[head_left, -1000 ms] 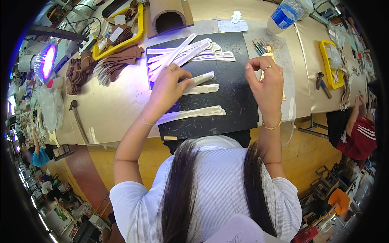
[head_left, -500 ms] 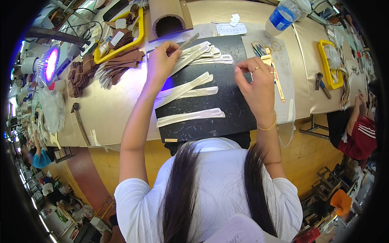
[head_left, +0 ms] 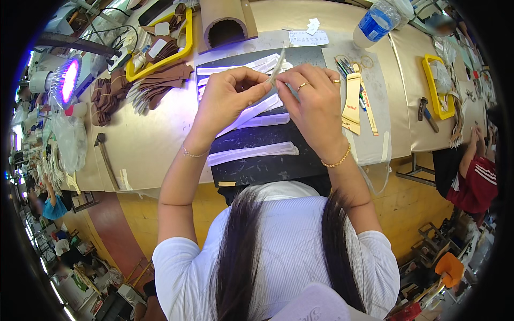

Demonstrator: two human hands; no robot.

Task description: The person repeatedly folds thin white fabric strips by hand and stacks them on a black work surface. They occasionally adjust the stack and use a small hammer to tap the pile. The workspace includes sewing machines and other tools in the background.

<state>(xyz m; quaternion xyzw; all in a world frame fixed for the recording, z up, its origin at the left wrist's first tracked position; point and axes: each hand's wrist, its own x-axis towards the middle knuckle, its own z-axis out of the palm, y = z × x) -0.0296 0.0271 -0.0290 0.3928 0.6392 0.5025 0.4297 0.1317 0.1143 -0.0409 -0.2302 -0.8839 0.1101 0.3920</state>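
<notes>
A thin pale strip [head_left: 279,61] stands nearly upright above the black mat [head_left: 251,176], seen almost edge-on. My left hand [head_left: 231,100] pinches its lower end between thumb and fingers. From the other side, my right hand [head_left: 317,104] meets it with thumb and fingertips closed at the same spot, close to the left fingertips. Beneath my hands lie groups of white strips: a nearest bundle [head_left: 251,153], a middle pair [head_left: 262,122] partly covered by my hands, and a far pile [head_left: 257,65].
A cardboard pattern piece [head_left: 351,104] and pens lie right of the mat. Further right are a bottle [head_left: 373,27], a hammer [head_left: 428,115] and a yellow tray [head_left: 440,85]. At left are brown strips [head_left: 163,83], another yellow tray [head_left: 188,35], a lit lamp [head_left: 67,83] and a second hammer [head_left: 107,160].
My right hand has moved left to the strip, and its fingers have closed there. My left hand has come right and slightly nearer with the strip, which now points more upright.
</notes>
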